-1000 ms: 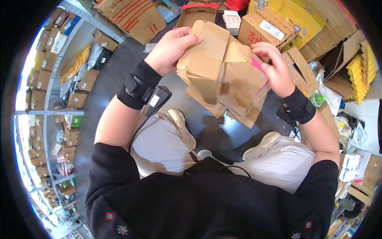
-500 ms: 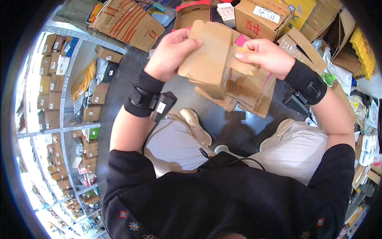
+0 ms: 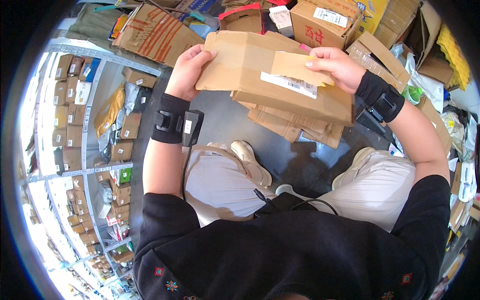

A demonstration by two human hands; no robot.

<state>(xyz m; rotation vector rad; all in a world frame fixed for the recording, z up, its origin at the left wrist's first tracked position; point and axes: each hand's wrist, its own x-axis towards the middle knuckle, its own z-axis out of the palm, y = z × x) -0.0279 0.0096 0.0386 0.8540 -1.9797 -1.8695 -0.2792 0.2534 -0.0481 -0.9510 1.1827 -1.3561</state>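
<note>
While the left hand (image 3: 187, 70) grips the left end of a flat cardboard box (image 3: 260, 75), fingers curled over its far edge, the right hand (image 3: 335, 65) pinches a loose brown flap (image 3: 295, 67) lying on the box's top face. Both hands are closed on the box, which is held up in front of the person, above the knees. A white label (image 3: 290, 84) with a barcode sits on the box just near of the flap. More flattened cardboard pieces (image 3: 295, 125) hang under the box on its near side. Each wrist wears a black strap; the left strap (image 3: 172, 122) carries a small device with a cable running down. Below lie the dark floor (image 3: 300, 160), light trousers and pale shoes (image 3: 252, 162). Far of the hands stand piled cartons (image 3: 320, 22), some with red print. Shelves (image 3: 75, 115) of small boxes line the left side.
</note>
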